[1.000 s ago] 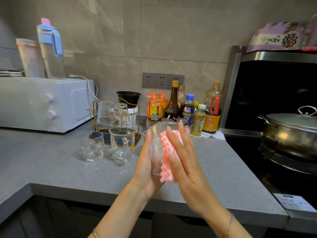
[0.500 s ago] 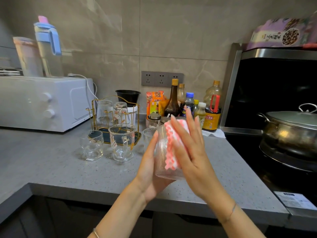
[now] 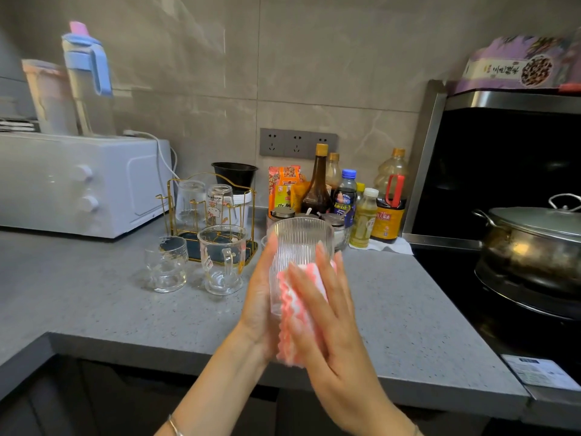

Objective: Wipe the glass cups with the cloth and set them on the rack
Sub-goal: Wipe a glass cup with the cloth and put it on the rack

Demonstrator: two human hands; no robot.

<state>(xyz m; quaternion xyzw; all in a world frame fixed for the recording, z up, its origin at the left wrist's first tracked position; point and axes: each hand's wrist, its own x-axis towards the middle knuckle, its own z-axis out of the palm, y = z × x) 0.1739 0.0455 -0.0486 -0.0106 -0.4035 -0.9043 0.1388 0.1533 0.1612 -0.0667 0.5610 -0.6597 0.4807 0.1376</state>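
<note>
— What's in the rack [image 3: 171, 196]?
— Two glasses, mouths down: a plain glass [image 3: 190, 199] and, beside it, a printed glass [image 3: 220, 204] with a cartoon on it. The rack stands at the back of the counter [image 3: 94, 303].

— And in front of it?
— A mug [image 3: 221, 259] with a handle and a small glass [image 3: 166, 264], both upright on the counter, near each other, both clear right through.

— The pot [image 3: 534, 243]?
— Lid on, so I cannot tell what is in it. Behind the hands stand bottles [image 3: 317, 184]; one holds dark sauce, another pale yellow liquid.

— Where is the cup being wiped?
— The ribbed cup [image 3: 300, 242] is in the air over the counter's front part, mouth up. The left hand [image 3: 259, 306] grasps it from the side, thumb lying along the glass. The right hand [image 3: 327, 328] presses the pink and white cloth [image 3: 295, 313] against the cup's near side with straight, spread fingers.

— What has changed in the last half second?
— The right hand and cloth have slid down. They covered the cup almost to the rim; now the top half shows bare, and the cloth hangs past the base. The cup also sits more upright. The mug, small glass and rack are where they were.
</note>
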